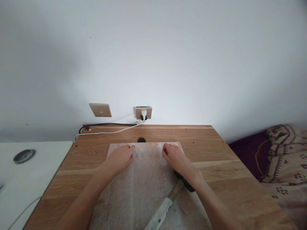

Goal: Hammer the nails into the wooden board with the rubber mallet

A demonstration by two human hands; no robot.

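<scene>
My left hand (122, 156) rests over the far left part of a worn, whitish board (136, 195), its fingers curled and closed. Over the far right part is my right hand (174, 157), thumb and fingers drawn together. Whatever either hand may be pinching is too small to make out. Between the two hands, several tiny metal pieces (150, 154), perhaps nails or screws, form a row near the board's far edge. A hammer (177, 190) lies on the board below my right wrist, its dark head partly hidden by that forearm and its handle wrapped in white.
The board lies on a wooden table (227, 188) against a white wall. White and black cables (105, 132) run along the back to a wall socket (144, 113). A white desk (31, 179) adjoins at left; patterned fabric (287, 159) lies at right.
</scene>
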